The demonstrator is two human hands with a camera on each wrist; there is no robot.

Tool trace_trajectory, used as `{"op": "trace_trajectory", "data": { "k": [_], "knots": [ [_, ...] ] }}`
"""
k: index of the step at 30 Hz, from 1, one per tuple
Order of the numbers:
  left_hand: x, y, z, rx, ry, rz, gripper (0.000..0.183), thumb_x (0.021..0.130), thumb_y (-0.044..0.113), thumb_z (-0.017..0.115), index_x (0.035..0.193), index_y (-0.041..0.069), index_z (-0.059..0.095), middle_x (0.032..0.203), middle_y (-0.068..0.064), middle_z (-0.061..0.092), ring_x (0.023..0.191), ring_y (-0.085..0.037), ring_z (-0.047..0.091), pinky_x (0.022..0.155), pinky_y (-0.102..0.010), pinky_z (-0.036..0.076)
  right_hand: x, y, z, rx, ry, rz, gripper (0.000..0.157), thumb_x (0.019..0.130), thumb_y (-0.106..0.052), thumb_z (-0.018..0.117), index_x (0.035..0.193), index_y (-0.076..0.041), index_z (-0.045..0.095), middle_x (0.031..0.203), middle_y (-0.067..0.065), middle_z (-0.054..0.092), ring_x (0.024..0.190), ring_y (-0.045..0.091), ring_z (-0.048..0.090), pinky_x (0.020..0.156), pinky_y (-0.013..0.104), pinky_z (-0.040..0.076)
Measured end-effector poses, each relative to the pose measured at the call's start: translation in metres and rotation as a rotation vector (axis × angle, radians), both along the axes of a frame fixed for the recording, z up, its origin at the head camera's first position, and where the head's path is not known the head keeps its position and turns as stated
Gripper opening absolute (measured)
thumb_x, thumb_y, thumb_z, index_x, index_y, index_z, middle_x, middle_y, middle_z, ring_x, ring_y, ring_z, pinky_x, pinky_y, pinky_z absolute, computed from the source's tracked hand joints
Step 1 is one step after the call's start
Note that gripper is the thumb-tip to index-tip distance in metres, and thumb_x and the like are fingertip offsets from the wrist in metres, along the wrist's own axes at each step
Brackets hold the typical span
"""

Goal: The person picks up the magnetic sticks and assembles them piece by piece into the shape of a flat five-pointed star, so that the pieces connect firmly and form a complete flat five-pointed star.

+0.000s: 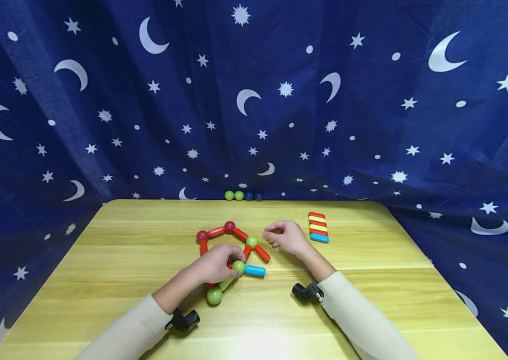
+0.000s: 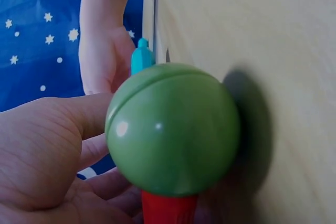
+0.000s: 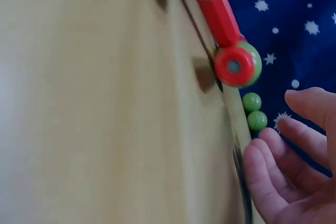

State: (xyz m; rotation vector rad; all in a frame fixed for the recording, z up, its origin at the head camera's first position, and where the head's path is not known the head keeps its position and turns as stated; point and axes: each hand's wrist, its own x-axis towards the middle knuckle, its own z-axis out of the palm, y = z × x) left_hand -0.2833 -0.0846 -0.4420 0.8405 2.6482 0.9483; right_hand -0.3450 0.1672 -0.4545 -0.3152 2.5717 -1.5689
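A ring of red magnetic rods (image 1: 216, 232) and balls lies on the wooden table, with two dark red balls (image 1: 229, 227) at its far side and a green ball (image 1: 251, 242) at the right. My left hand (image 1: 218, 262) grips another green ball (image 1: 238, 267) between thumb and fingers. From that ball a blue rod (image 1: 255, 270) points right, and a light green rod (image 1: 226, 284) runs to a nearer green ball (image 2: 173, 129). My right hand (image 1: 287, 237) hovers with loosely bent, empty fingers, just right of a red rod (image 1: 262, 253) sticking out from the ring.
To the right lies a stack-like row of red, yellow and blue rods (image 1: 319, 228). Two green balls (image 1: 234, 195) and two dark blue balls (image 1: 254, 196) line the table's far edge. Behind hangs a blue curtain (image 1: 254, 100) with moons and stars.
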Motion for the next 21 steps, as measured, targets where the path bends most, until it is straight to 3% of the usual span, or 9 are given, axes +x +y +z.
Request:
{"op": "trace_trajectory", "data": {
  "k": [8, 13, 21],
  "knots": [
    [-0.003, -0.01, -0.002, -0.012, 0.008, 0.009, 0.023, 0.083, 0.007, 0.084, 0.1, 0.016, 0.07, 0.091, 0.005, 0.066, 0.086, -0.014, 0.057, 0.081, -0.033, 0.05, -0.051, -0.009, -0.005, -0.028, 0.111, -0.082, 0.036, 0.09, -0.017, 0.08, 0.118, 0.003, 0.072, 0.105, 0.016, 0.075, 0.085, 0.019, 0.071, 0.071, 0.033, 0.061],
    [-0.004, -0.011, -0.004, -0.015, 0.009, 0.007, 0.023, 0.083, 0.008, 0.083, 0.1, 0.017, 0.07, 0.091, 0.006, 0.066, 0.086, -0.013, 0.056, 0.082, -0.033, 0.049, -0.079, -0.014, -0.007, -0.004, 0.181, -0.122, 0.037, 0.09, -0.017, 0.08, 0.121, 0.001, 0.072, 0.117, 0.019, 0.074, 0.099, 0.029, 0.071, 0.079, 0.033, 0.059],
    [-0.002, -0.009, 0.0, -0.017, 0.02, 0.0, 0.023, 0.083, 0.008, 0.084, 0.1, 0.016, 0.07, 0.09, 0.004, 0.066, 0.085, -0.015, 0.057, 0.08, -0.031, 0.049, -0.114, -0.018, -0.01, 0.037, 0.191, -0.168, 0.04, 0.088, -0.017, 0.082, 0.124, -0.004, 0.072, 0.126, 0.015, 0.072, 0.111, 0.031, 0.069, 0.092, 0.04, 0.057]
  ]
}}
